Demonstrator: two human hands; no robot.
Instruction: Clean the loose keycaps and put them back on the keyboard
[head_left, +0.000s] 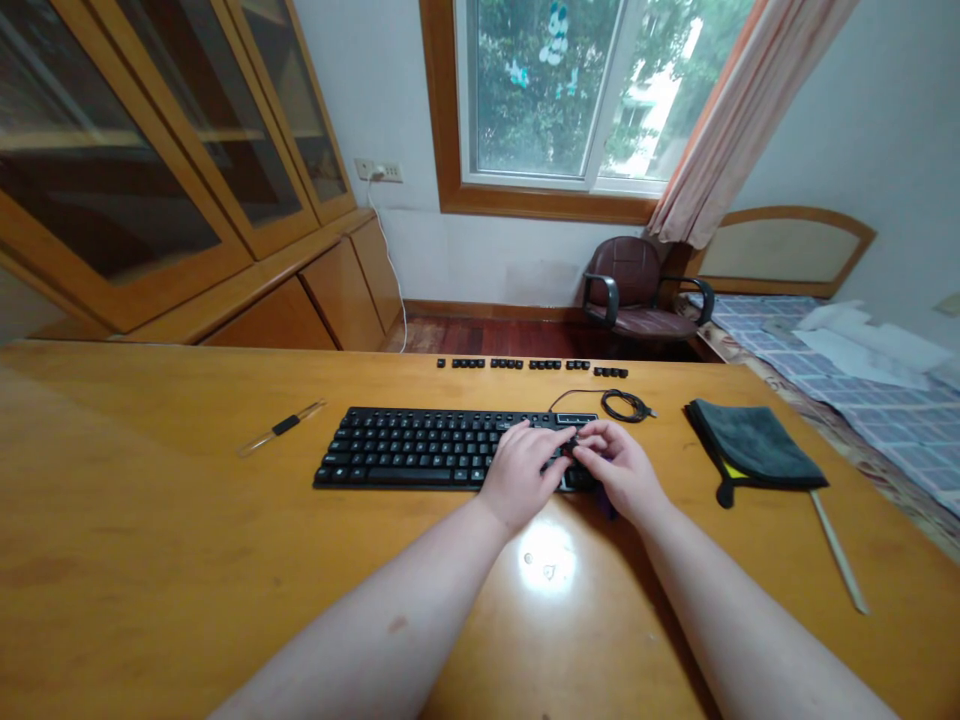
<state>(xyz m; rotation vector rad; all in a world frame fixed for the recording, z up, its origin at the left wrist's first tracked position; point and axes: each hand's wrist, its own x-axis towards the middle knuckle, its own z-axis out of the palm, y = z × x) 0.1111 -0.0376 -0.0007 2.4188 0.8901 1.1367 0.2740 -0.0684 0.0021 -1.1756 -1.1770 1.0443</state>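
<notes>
A black keyboard (420,450) lies lengthwise on the wooden desk, its top row of keys bare of caps. Over the number pad at its right end, my two hands meet at the fingertips. My left hand (525,472) reaches across with thumb and index finger closing on a small black piece that looks like a keycap (571,446). From the other side, my right hand (621,466) pinches the same piece. Something purple (606,502), perhaps cloth, shows beneath my right palm; most of it is hidden. My hands cover part of the number pad.
Loose black keycaps (507,364) stand in small groups along the desk's far edge. The coiled cable (626,406) lies behind my hands. A thin tool with a black grip (286,424) is at left; a folded dark cloth (757,445) and a pale flat stick (840,552) at right.
</notes>
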